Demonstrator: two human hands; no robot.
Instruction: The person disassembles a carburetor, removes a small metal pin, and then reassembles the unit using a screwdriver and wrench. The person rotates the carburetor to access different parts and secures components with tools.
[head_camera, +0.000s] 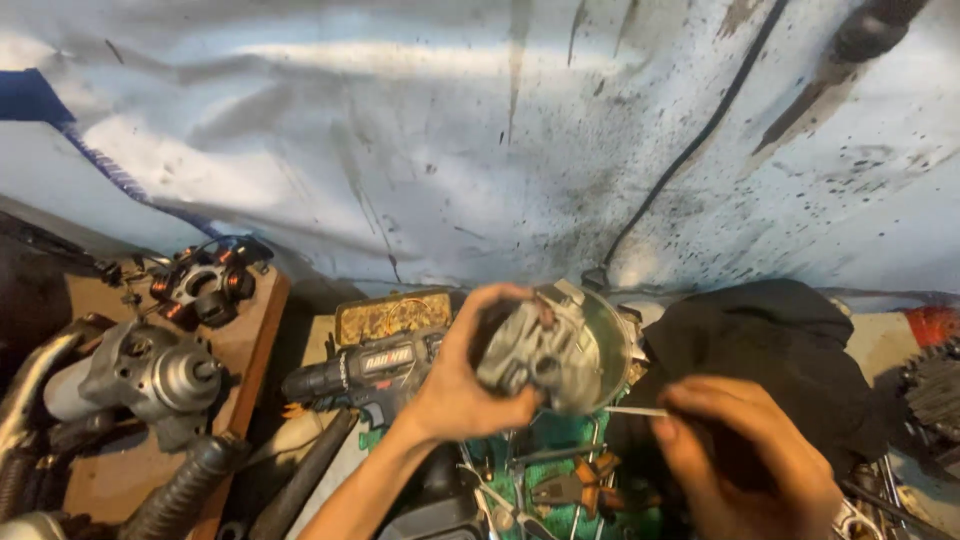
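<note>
Left hand (455, 385) grips a grey motor housing (545, 350); right hand (745, 450) pinches a thin probe (635, 411) beside it, best fed slowly with the housing steady

1. Light is uneven: a pale, stained wall (480, 130) glows with washed-out glare across its upper part.
2. The lower area is dim and warm-toned, with deep shadow along the left edge and around a black cloth (780, 350).
3. The left hand (465, 375) and right hand (745, 450) look soft with motion blur, as does the grey metal part (545, 350) between them.
4. Wide-lens distortion bends the scene at the edges.
5. A metal bowl's rim (615, 330) catches a faint shine.
</note>
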